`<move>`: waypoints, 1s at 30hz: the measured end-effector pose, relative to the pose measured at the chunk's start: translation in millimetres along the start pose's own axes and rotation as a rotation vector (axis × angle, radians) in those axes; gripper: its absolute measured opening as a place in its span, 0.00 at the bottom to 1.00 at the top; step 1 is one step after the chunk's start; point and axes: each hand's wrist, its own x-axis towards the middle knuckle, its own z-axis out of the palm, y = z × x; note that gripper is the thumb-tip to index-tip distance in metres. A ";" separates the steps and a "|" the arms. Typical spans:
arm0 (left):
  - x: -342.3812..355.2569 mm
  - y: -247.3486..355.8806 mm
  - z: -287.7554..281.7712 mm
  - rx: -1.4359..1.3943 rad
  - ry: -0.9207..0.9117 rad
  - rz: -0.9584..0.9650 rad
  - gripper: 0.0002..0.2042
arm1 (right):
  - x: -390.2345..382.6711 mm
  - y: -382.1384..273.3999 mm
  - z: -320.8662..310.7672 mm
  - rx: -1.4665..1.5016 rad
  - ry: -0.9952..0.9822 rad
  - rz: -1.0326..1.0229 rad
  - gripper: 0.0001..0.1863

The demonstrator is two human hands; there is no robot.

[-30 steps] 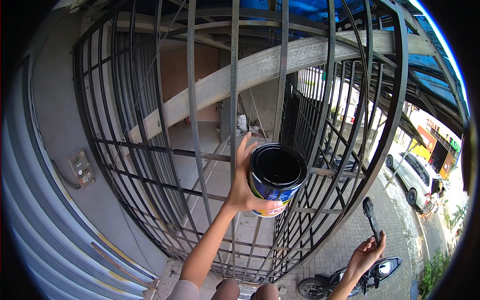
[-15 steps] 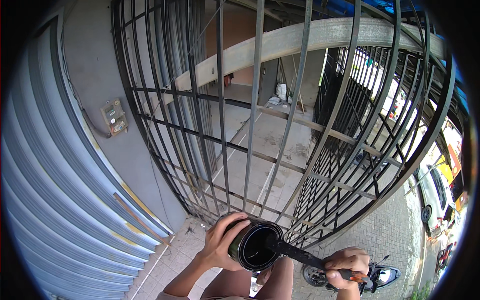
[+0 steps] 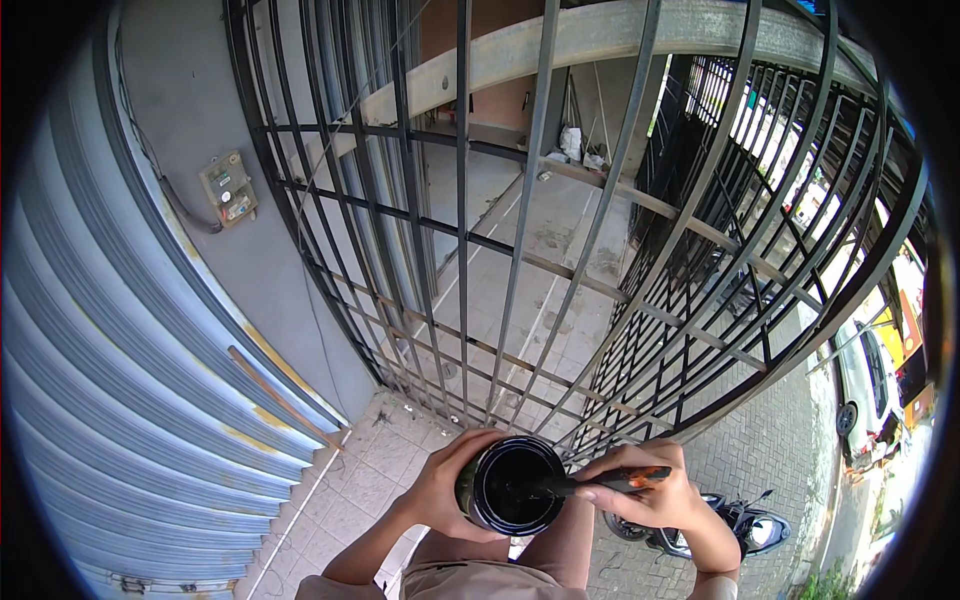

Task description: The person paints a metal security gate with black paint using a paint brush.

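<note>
My left hand (image 3: 440, 492) is wrapped round a round can (image 3: 484, 510) in front of my lap, its mouth facing up toward me. Black paint (image 3: 512, 480) coats the inside of the can. In my right hand (image 3: 655, 503) is a paintbrush (image 3: 622, 481), its dark handle marked with orange. The brush lies over the rim with its bristle end down inside the can, where it blends into the black. Just beyond both hands stands a tall barred metal gate (image 3: 463, 205), some bars black and others bare grey.
A ribbed roller shutter (image 3: 120, 370) runs down the left side, beside a grey wall with an electricity meter (image 3: 229, 190). Light floor tiles (image 3: 350, 495) lie below. At lower right a motorcycle (image 3: 755, 530) stands on brick paving (image 3: 735, 425), with a white car (image 3: 862, 375) farther off.
My right hand has moved left and up, closer to the can, and the brush has gone deeper into it. The can is tipped more upright toward me. The view has shifted slightly.
</note>
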 end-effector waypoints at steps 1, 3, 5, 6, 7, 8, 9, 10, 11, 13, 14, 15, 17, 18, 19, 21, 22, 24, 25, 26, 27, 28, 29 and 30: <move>-2.8 -1.6 4.0 -0.025 -0.044 -0.034 0.46 | 2.0 1.8 3.9 -0.038 -0.017 -0.022 0.09; -3.4 -2.6 8.7 -0.064 -0.046 -0.037 0.46 | 5.9 13.3 10.9 -0.069 -0.041 -0.045 0.09; -4.7 -3.3 11.7 -0.101 -0.049 -0.036 0.46 | 4.6 20.9 17.0 -0.066 -0.147 0.014 0.09; -5.6 -3.5 12.7 -0.101 -0.051 -0.043 0.45 | 4.4 22.3 19.8 -0.064 -0.149 0.016 0.09; -6.3 -3.7 13.3 -0.100 -0.053 -0.050 0.45 | 4.4 23.4 22.6 -0.059 -0.172 0.009 0.09; -5.8 -3.4 14.2 -0.103 -0.056 -0.048 0.45 | 3.0 24.5 24.7 -0.059 -0.191 0.005 0.10; -5.0 -3.0 14.8 -0.103 -0.041 -0.062 0.44 | 0.7 29.3 27.5 -0.056 -0.195 -0.020 0.09; -4.0 -2.9 15.5 -0.102 -0.026 -0.075 0.43 | -1.9 33.3 31.6 -0.058 -0.191 -0.017 0.09; -4.0 -3.3 16.8 -0.102 -0.027 -0.074 0.43 | -4.1 36.8 37.2 0.026 -0.157 0.055 0.10; -4.3 -4.4 20.2 -0.113 -0.005 -0.126 0.45 | -5.6 32.5 43.3 0.242 -0.083 0.302 0.11; -5.5 -4.0 20.7 -0.109 -0.003 -0.124 0.45 | -6.5 32.8 44.6 0.242 -0.084 0.298 0.11; -6.3 -3.3 21.3 -0.070 0.006 -0.144 0.45 | -7.7 34.0 45.9 0.417 0.043 0.490 0.12; -7.7 -2.6 22.1 -0.029 0.014 -0.155 0.45 | -13.8 45.5 46.5 0.637 0.240 0.645 0.14; -8.8 -2.6 21.8 -0.016 0.064 -0.154 0.45 | -15.8 49.5 44.6 0.672 0.321 0.653 0.14; -8.8 -2.4 21.0 -0.003 0.115 -0.153 0.45 | -17.4 51.8 42.1 0.688 0.388 0.658 0.13; -4.3 -1.6 20.6 0.013 0.129 -0.121 0.44 | -26.8 57.9 37.1 0.718 0.489 0.654 0.12; -1.4 -1.1 21.1 0.030 0.148 -0.098 0.43 | -29.4 57.9 35.9 0.713 0.499 0.648 0.12; 4.0 0.7 22.3 0.058 0.162 -0.076 0.43 | -32.4 57.9 33.8 0.745 0.581 0.596 0.12; 7.0 1.2 23.4 0.084 0.179 -0.061 0.43 | -34.0 56.6 32.9 0.749 0.592 0.594 0.11; 8.6 0.9 24.9 0.086 0.177 -0.054 0.43 | -35.5 56.1 33.9 0.748 0.597 0.588 0.11; 10.1 0.1 26.9 0.121 0.182 -0.043 0.43 | -37.0 55.6 35.5 0.720 0.582 0.563 0.11; 12.2 -0.2 28.8 0.155 0.186 -0.032 0.43 | -37.6 55.1 36.6 0.690 0.567 0.537 0.11; 15.1 0.7 30.8 0.152 0.180 -0.023 0.43 | -38.3 50.4 36.3 0.678 0.553 0.512 0.11; 17.9 1.7 33.2 0.173 0.176 -0.014 0.43 | -39.0 47.1 35.4 0.674 0.563 0.508 0.11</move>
